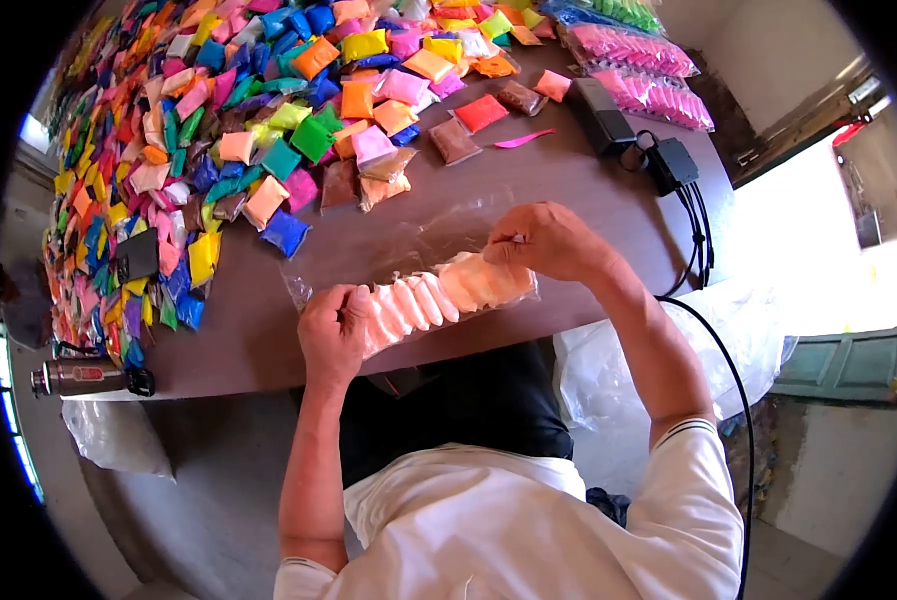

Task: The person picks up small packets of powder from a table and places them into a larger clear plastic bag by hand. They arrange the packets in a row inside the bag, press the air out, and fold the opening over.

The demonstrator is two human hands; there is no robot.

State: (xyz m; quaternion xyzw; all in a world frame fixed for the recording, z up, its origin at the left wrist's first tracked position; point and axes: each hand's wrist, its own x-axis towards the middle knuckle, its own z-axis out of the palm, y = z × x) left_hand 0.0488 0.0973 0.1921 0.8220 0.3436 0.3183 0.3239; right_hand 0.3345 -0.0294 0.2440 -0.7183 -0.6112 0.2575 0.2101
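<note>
Nearest, a person in a white shirt [489, 530] and black trousers [459, 400] sits at a brown table [419, 225], both bare forearms reaching forward. Over its near edge, between the two hands, is one clear bag [439, 300] packed with pale peach and pink pouches side by side; they overlap too much to count. The bag's long axis runs left to right, its right end slightly farther away. The left hand [333, 325] is closed around the left end, thumb on top; the right hand [549, 240] has thumb and forefinger pinched together at the far right corner, seemingly on the plastic. Each hand is at its own end, so neither is nearer to the bag. One dark metallic bottle [87, 378] lies at the near left edge, and one loose clear plastic sheet [679, 345] hangs at the near right. Farther left, a flat black object [137, 255] rests on a heap of small colourful packets [184, 150], far too many to count, which spreads to the far edge. Beyond the hands, right of the heap, are two brown packets, one red packet [481, 113], one coral packet [553, 85] and one pink plastic tool [526, 139]. Far right are two black boxes with cables, then stacked bags of pink pieces [654, 98], at least two, and one of green pieces [624, 14].
</note>
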